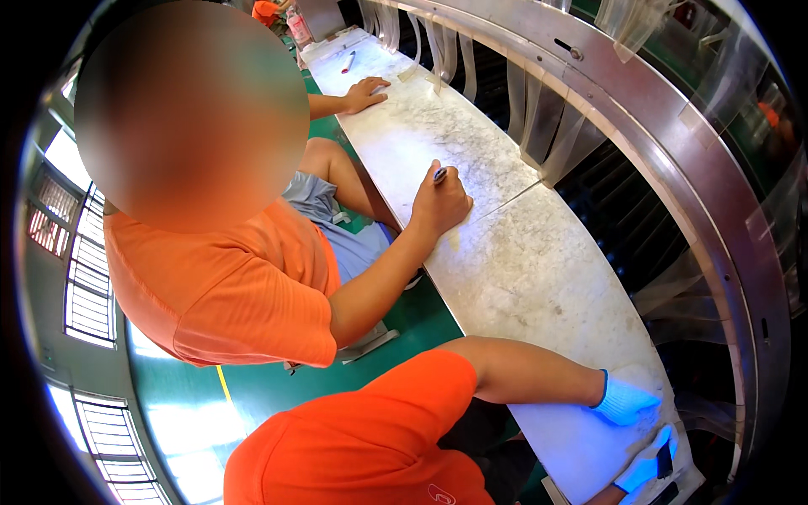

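My left hand (627, 399), in a glove lit blue-white, rests near the right end of the pale worktop (539, 286). Its fingers are curled in, and whatever they may hold is hidden. Closer to the lower edge, my right hand (646, 465), gloved too, grips a small black object (665, 459) between thumb and fingers; its kind is unclear. Just below it another dark piece (664, 494) lies at the worktop's edge. My orange sleeve (412, 396) crosses the bottom of the view.
To my left a seated person in orange holds a marker (440, 175) in one fist, the other hand flat on the worktop. Farther off lie a white marker (348, 62) and a bottle (298, 27). A curved metal rail (673, 160) with clear plastic strips (572, 143) runs alongside.
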### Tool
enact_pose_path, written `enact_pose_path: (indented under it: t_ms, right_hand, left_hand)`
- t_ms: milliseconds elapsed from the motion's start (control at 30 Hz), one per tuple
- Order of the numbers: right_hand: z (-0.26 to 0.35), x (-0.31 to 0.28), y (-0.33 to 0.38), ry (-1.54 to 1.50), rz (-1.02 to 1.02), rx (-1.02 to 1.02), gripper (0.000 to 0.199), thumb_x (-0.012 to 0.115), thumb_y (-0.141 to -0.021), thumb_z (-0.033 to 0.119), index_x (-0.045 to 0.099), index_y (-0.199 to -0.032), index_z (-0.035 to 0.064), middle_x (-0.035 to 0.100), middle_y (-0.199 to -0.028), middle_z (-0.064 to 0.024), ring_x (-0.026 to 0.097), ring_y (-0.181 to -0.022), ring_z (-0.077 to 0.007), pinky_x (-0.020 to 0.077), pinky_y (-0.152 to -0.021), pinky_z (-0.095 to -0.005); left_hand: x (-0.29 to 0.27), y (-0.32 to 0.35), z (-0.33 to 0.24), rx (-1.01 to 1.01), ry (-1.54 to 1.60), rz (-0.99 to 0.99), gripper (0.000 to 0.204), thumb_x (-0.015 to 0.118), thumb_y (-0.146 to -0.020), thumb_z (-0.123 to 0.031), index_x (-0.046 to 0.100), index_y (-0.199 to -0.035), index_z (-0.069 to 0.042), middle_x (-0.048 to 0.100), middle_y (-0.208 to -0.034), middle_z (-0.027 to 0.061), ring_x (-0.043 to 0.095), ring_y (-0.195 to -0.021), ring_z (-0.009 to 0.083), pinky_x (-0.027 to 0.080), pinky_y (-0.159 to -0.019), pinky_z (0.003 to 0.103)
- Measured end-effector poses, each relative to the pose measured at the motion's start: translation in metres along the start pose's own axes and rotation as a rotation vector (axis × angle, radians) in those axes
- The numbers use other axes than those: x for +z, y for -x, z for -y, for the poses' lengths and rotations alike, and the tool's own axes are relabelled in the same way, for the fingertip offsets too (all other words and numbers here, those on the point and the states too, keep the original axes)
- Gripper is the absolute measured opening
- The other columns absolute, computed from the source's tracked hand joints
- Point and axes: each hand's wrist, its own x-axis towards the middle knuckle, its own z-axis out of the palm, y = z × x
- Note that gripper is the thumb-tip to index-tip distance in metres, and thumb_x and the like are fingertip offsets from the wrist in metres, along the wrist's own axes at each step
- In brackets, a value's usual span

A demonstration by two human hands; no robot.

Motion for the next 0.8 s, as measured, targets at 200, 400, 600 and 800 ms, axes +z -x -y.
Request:
enact_pose_path:
  t_ms: [200,400,600,800]
  right_hand:
    - [-0.001,-0.004,0.0,0.016,0.038,0.043,0.056,0.059,-0.107,0.046,0.068,-0.131,-0.0038,0.069,-0.126,-0.0204,0.066,-0.11,-0.0329,0.0551,-0.095,-0.0469]
    - [0.015,-0.001,0.006,0.076,-0.036,0.023,0.056,0.059,-0.106,0.044,0.067,-0.136,-0.0026,0.069,-0.132,-0.0204,0.066,-0.117,-0.0334,0.0541,-0.101,-0.047]
    - [0.006,0.001,0.006,0.067,-0.066,0.005,0.055,0.059,-0.106,0.045,0.067,-0.132,-0.0033,0.068,-0.128,-0.0203,0.065,-0.112,-0.0324,0.0539,-0.099,-0.0473]
    - [0.007,0.002,0.005,-0.03,-0.047,0.047,0.056,0.06,-0.106,0.045,0.065,-0.131,-0.0056,0.068,-0.126,-0.0203,0.065,-0.111,-0.0313,0.0541,-0.097,-0.046]
  left_hand:
    - [0.001,0.0,0.0,0.03,-0.033,-0.025,0.034,0.051,-0.104,-0.022,0.069,-0.123,-0.001,0.068,-0.124,0.0257,0.065,-0.113,0.0431,0.051,-0.1,0.05]
    - [0.008,-0.002,0.008,0.019,0.012,-0.055,0.034,0.051,-0.104,-0.022,0.07,-0.123,-0.001,0.068,-0.122,0.0259,0.065,-0.113,0.0441,0.051,-0.099,0.05]
    - [0.01,-0.004,0.007,0.012,0.025,-0.044,0.034,0.051,-0.104,-0.023,0.07,-0.122,-0.001,0.068,-0.123,0.0259,0.064,-0.113,0.0443,0.051,-0.099,0.05]
    - [0.003,-0.003,0.003,-0.007,-0.001,-0.022,0.035,0.051,-0.103,-0.024,0.07,-0.123,-0.001,0.068,-0.124,0.0255,0.064,-0.115,0.044,0.051,-0.101,0.051]
